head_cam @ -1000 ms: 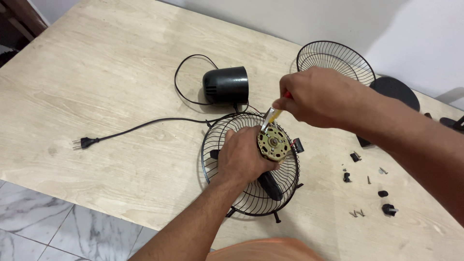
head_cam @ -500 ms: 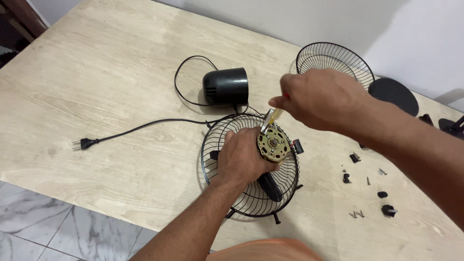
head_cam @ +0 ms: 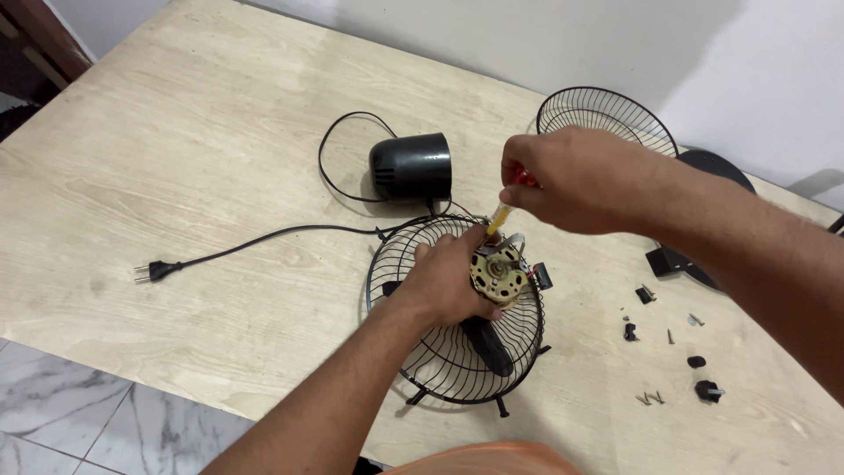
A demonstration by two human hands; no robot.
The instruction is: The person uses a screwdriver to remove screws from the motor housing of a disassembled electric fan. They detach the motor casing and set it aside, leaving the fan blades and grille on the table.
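Mostly hidden: screwdriver [head_cam: 503, 215] in right hand [head_cam: 580, 180].

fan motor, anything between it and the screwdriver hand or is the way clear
Nothing visible blocks it. The right hand holds a screwdriver whose tip already reaches the top of the fan motor. The left hand grips the motor from its left side, over the wire guard, not across the tool's path.

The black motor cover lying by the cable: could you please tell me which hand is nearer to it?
Left. The left hand grips the motor just below the motor cover; the right hand, holding a screwdriver, is off to its right.
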